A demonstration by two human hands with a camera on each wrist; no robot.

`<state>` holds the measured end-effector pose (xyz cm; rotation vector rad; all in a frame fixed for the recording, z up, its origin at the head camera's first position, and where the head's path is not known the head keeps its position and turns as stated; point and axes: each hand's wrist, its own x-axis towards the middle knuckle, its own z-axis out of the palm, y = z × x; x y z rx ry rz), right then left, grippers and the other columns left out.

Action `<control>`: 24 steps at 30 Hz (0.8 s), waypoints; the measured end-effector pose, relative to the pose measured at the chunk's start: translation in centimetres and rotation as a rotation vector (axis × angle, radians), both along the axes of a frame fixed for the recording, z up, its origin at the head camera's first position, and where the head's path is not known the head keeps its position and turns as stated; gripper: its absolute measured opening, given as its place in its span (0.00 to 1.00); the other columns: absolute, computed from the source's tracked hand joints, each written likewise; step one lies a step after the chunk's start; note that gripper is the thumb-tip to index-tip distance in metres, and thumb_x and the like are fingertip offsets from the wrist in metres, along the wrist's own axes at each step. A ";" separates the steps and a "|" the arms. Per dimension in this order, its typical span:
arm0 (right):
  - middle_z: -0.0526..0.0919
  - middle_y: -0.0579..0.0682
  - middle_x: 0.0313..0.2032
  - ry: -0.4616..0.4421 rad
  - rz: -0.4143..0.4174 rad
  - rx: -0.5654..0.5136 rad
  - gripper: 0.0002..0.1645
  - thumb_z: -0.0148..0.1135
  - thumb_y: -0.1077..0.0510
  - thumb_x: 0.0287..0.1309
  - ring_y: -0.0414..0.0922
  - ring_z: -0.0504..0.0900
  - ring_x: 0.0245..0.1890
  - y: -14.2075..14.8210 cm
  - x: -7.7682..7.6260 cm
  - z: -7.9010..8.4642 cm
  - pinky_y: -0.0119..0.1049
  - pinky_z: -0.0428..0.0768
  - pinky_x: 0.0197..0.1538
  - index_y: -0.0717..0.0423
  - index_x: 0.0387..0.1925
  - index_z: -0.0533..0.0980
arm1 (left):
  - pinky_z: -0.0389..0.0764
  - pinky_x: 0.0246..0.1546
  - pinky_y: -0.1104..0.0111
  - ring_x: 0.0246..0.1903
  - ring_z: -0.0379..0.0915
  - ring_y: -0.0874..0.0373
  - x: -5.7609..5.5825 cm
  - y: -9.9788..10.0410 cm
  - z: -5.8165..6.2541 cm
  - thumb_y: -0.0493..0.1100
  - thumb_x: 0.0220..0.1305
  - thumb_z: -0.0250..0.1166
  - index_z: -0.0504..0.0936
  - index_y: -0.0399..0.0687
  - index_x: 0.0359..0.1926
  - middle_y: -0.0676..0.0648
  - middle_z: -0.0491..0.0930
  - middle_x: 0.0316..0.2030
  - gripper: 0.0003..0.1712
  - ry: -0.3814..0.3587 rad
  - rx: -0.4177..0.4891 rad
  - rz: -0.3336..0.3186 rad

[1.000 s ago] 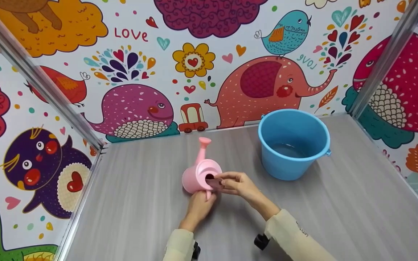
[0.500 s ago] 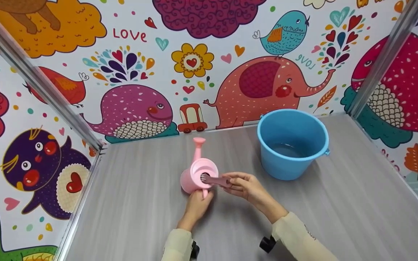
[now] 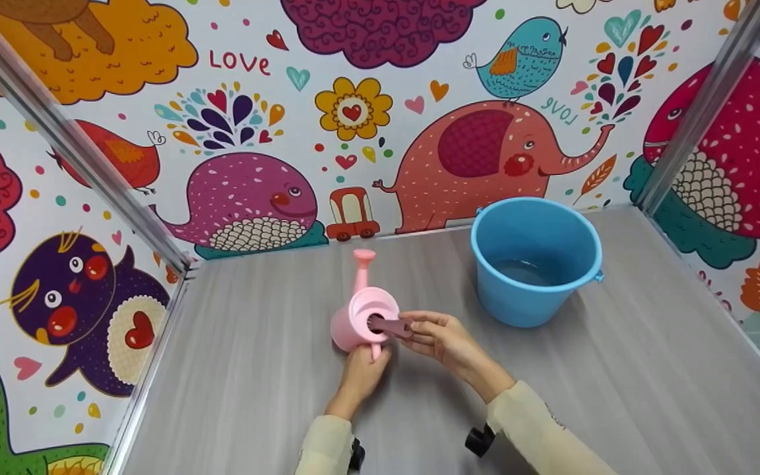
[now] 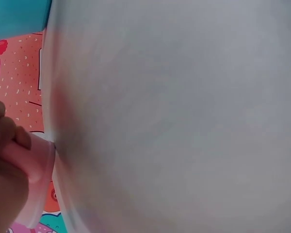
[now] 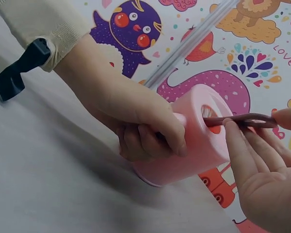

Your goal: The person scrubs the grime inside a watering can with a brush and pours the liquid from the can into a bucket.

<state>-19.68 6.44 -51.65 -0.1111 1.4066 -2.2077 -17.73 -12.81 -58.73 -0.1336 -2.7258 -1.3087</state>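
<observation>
A pink watering can (image 3: pixel 347 326) sits tilted on the grey table, its spout pointing away and its round opening facing the right hand. My left hand (image 3: pixel 361 375) grips the can's handle; in the right wrist view the fingers of that left hand (image 5: pixel 148 119) curl round it. My right hand (image 3: pixel 451 348) pinches the mauve handle of a small brush (image 3: pixel 395 327) between thumb and fingers. Pale bristles (image 5: pixel 208 112) show inside the can's opening in the right wrist view. The left wrist view catches only part of the can (image 4: pixel 43 167) and the left hand at its edge.
A blue bucket (image 3: pixel 525 300) stands at the back right of the grey table (image 3: pixel 241 382), a little clear liquid or shine at its bottom. Walls with cartoon animals (image 3: pixel 248 198) close in the table at the back and sides, joined by metal corner posts.
The right hand first drew the brush partly out of the can's opening, then pushed it slightly back in. The can turned a little, its opening facing nearer; the left hand kept its grip.
</observation>
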 end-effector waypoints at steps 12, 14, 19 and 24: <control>0.83 0.67 0.51 0.436 -0.084 0.291 0.17 0.63 0.65 0.62 0.46 0.86 0.49 -1.7 -0.1 -0.7 0.31 0.82 0.52 0.73 0.51 0.79 | 0.62 0.25 0.68 0.20 0.55 0.62 0.0 -0.2 0.0 0.43 0.60 0.59 0.58 0.54 0.16 0.58 0.55 0.17 0.22 0.020 -0.026 -0.015; 0.85 0.64 0.50 0.583 -0.127 0.382 0.14 0.64 0.65 0.61 0.51 0.85 0.51 -1.7 -0.1 -0.8 0.32 0.82 0.52 0.68 0.47 0.82 | 0.61 0.25 0.70 0.20 0.54 0.63 0.0 -0.2 0.0 0.42 0.61 0.59 0.58 0.55 0.16 0.58 0.55 0.16 0.21 0.003 -0.014 -0.013; 0.88 0.53 0.47 1.066 -0.199 0.663 0.10 0.66 0.63 0.59 0.50 0.87 0.50 -2.0 0.0 -1.2 0.40 0.83 0.51 0.59 0.43 0.86 | 0.63 0.26 0.68 0.21 0.56 0.62 0.0 -0.2 0.0 0.42 0.62 0.59 0.63 0.50 0.18 0.57 0.57 0.18 0.18 0.020 -0.014 -0.020; 0.88 0.51 0.47 1.459 -0.224 0.828 0.14 0.68 0.65 0.57 0.46 0.87 0.49 -1.9 0.2 -1.8 0.41 0.83 0.50 0.57 0.46 0.85 | 0.68 0.29 0.64 0.24 0.60 0.59 0.0 -0.1 0.0 0.42 0.62 0.58 0.72 0.42 0.21 0.54 0.62 0.20 0.13 0.024 -0.043 -0.037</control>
